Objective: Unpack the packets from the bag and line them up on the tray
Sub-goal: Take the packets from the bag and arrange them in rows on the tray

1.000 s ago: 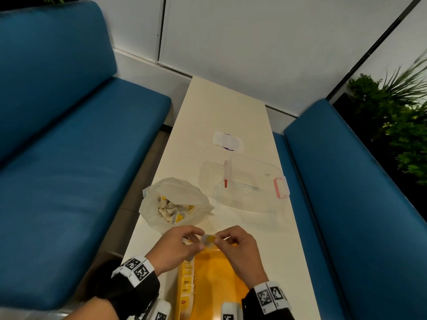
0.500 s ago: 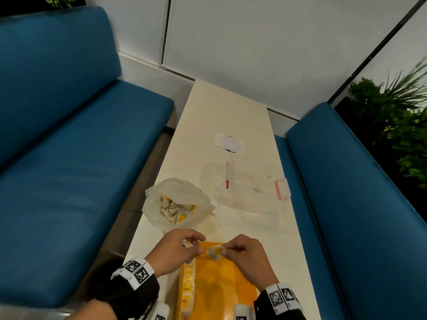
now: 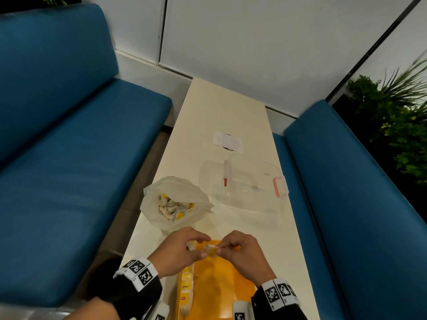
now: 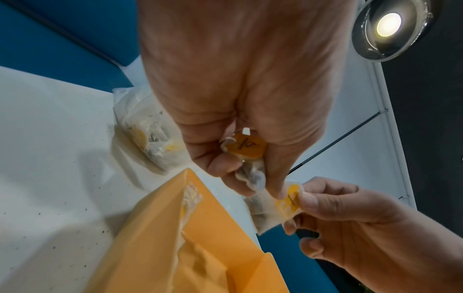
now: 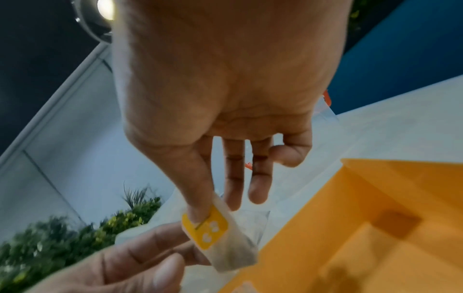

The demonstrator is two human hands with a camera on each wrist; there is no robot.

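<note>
A white plastic bag point(image 3: 175, 202) full of small packets with yellow tags lies open on the table. Just nearer stands the orange tray point(image 3: 217, 285), with a row of packets point(image 3: 186, 287) along its left edge. Over the tray's far end my right hand point(image 3: 223, 247) pinches a packet point(image 5: 220, 237) by its yellow tag. My left hand point(image 3: 196, 247) touches that packet point(image 4: 275, 206) with its thumb and grips a second packet point(image 4: 246, 147) in its curled fingers.
A clear plastic box point(image 3: 251, 183) with pink latches sits beyond the tray on the right. A white paper slip point(image 3: 227, 140) lies farther up the narrow table. Blue benches point(image 3: 69, 181) flank both long sides. A plant point(image 3: 397, 125) stands at the right.
Half a second ago the hands were apart, the right one holding the packet alone. They have come back together over the tray's far end.
</note>
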